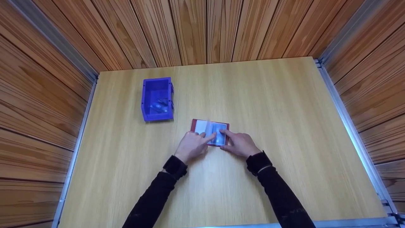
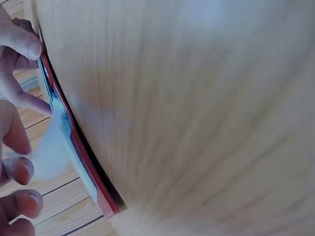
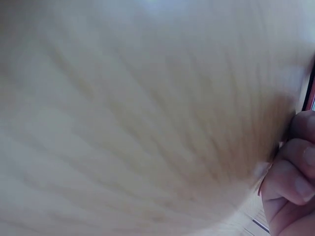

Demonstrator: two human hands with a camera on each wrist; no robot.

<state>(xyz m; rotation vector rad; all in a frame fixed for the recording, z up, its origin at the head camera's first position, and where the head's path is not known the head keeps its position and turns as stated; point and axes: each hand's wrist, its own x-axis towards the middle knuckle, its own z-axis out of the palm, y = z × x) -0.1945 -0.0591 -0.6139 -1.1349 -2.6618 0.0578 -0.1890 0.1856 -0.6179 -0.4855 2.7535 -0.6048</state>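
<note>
A small card holder [image 1: 220,138] with a red cover and clear sleeves lies open on the table, seen edge-on in the left wrist view. One clear sleeve [image 1: 208,127] stands raised and blurred near its middle. My left hand [image 1: 192,145] is at the near left of the holder, its index finger extended over the right-hand sleeves, the other fingers [image 2: 22,171] loosely bent. With thumb and index finger, my right hand [image 1: 243,144] holds the holder's right side. Curled fingers [image 3: 295,169] of that hand show in the right wrist view.
A blue plastic bin [image 1: 157,118] stands at the back left with small clear items [image 1: 159,106] inside. Wood-plank walls [image 1: 190,31] enclose the back and sides of the light wooden table [image 1: 269,101]. Metal rails [image 1: 351,120] run along the sides.
</note>
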